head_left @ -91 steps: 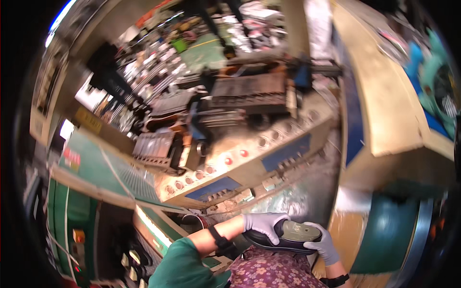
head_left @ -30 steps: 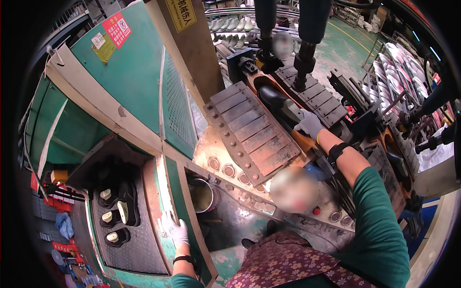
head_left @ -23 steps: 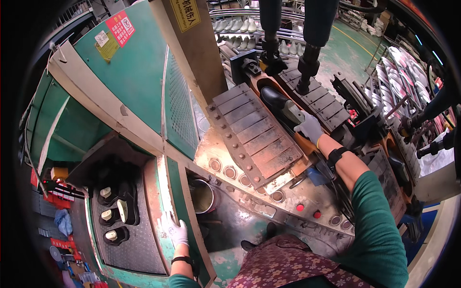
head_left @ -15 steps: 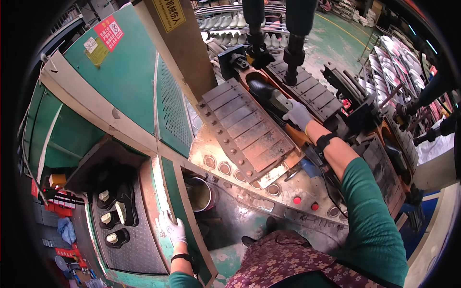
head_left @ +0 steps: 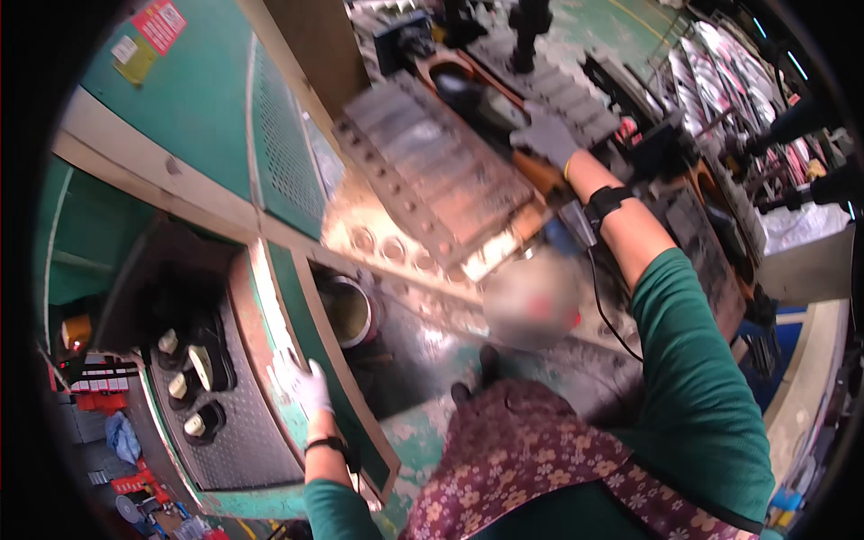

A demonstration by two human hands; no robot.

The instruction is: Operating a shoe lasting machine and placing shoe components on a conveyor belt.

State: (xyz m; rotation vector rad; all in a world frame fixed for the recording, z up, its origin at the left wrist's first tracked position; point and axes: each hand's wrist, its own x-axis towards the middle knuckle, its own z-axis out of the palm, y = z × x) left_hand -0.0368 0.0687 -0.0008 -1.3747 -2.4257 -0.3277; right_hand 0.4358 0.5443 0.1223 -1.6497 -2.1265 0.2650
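My right hand point(head_left: 546, 140), in a whitish glove, reaches into the press machine. Its fingers close around the near end of a shoe last point(head_left: 501, 110), though motion blur softens the grip. A dark shoe point(head_left: 457, 88) sits on that last, toe pointing away, between two segmented metal blocks point(head_left: 441, 171). At the left, my gloved left hand point(head_left: 301, 380) lies with fingers spread on the worn green rim point(head_left: 274, 324) of a machine opening. Inside that opening, several black shoes with pale lasts point(head_left: 200, 382) stand on a dark textured belt point(head_left: 243, 459).
Below the blocks runs a metal panel with round fittings point(head_left: 393, 248). A bucket point(head_left: 351, 310) stands under it. A black cable point(head_left: 598, 301) hangs near my right forearm. Another mould station point(head_left: 720, 211) is at the right; a loaded rack point(head_left: 711, 81) stands behind.
The view has tilted, so the machine and belt appear higher and further left. My right hand stays at the last, and my left hand stays on the rim.
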